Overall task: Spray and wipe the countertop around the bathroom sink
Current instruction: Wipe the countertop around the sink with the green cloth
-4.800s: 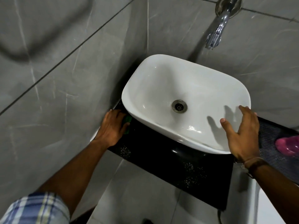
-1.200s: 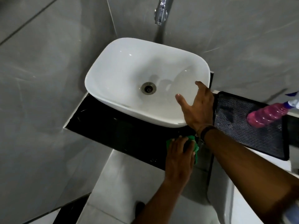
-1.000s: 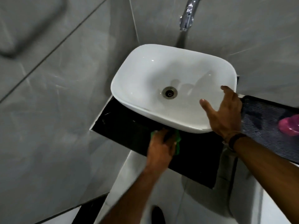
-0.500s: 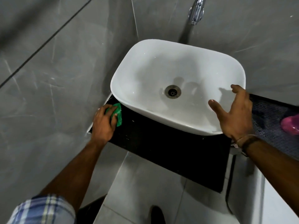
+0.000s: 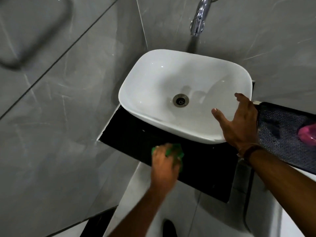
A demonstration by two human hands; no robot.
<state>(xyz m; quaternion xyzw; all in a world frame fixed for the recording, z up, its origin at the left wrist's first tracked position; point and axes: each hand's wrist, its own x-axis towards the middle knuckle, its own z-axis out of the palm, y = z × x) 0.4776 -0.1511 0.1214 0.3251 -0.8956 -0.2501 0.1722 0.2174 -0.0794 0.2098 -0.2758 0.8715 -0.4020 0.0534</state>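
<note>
A white oval sink (image 5: 171,79) sits on a black countertop (image 5: 205,168) in a corner of grey tiled walls. My left hand (image 5: 164,166) presses a green cloth (image 5: 174,149) onto the countertop's front strip, below the sink's front edge; the hand is motion-blurred. My right hand (image 5: 239,124) rests on the sink's front right rim with fingers spread, holding nothing. A pink spray bottle (image 5: 307,134) lies at the right edge of the view, mostly cut off.
A chrome tap (image 5: 199,17) juts from the wall above the sink. A dark mesh mat (image 5: 282,134) covers the surface to the right of the sink, under the bottle. Pale floor tiles lie below the countertop's front edge.
My left hand has slid the green cloth from the countertop's left end rightwards to the middle of the front strip. My right hand has stayed on the sink rim.
</note>
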